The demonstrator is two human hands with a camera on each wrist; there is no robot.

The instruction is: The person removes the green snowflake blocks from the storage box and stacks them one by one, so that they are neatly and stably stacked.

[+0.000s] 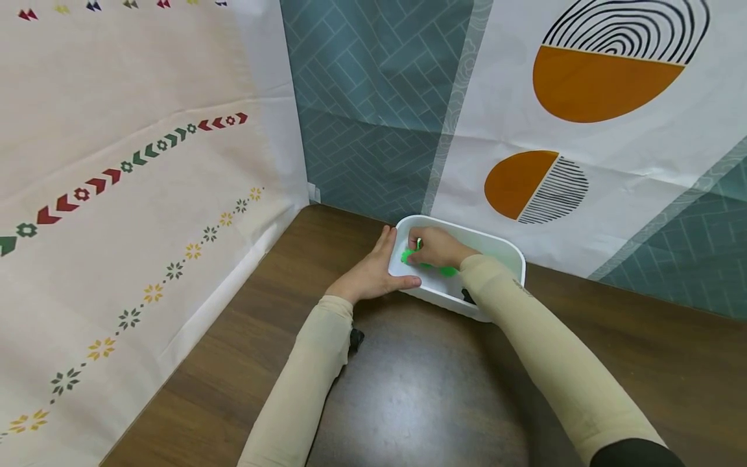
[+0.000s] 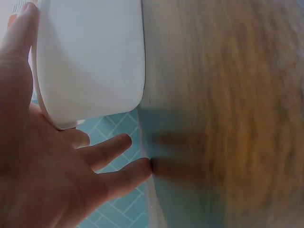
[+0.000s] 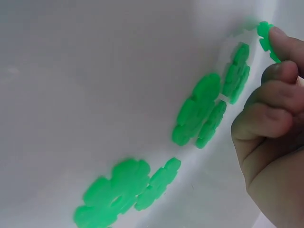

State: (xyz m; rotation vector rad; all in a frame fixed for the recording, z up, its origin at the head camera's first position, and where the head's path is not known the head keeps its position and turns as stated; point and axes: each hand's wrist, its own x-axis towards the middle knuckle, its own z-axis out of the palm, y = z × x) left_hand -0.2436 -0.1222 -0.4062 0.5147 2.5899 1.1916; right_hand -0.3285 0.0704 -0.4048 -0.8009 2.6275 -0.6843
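Note:
A white oblong tub [image 1: 443,299] sits on the table near the wall, with several green flower-shaped pieces [image 3: 197,111] lying on its floor. My right hand [image 1: 438,246] is inside the tub toward its left end. Between thumb and finger it pinches a green flower-shaped piece [image 3: 266,40], while the other fingers curl in. At the tub's left end rests my left hand [image 1: 373,272], fingers spread and fairly straight, with the thumb along the near rim. In the left wrist view, that hand [image 2: 52,166] touches the tub's outer wall [image 2: 95,61]. My right hand partly covers the pieces in the head view.
Behind the tub hangs a teal and white patterned cloth [image 1: 379,130]. A cream cloth with floral rows [image 1: 175,162] covers the left side. The brown wooden table [image 1: 268,311] extends around and in front of the tub. Dark devices are on both wrists.

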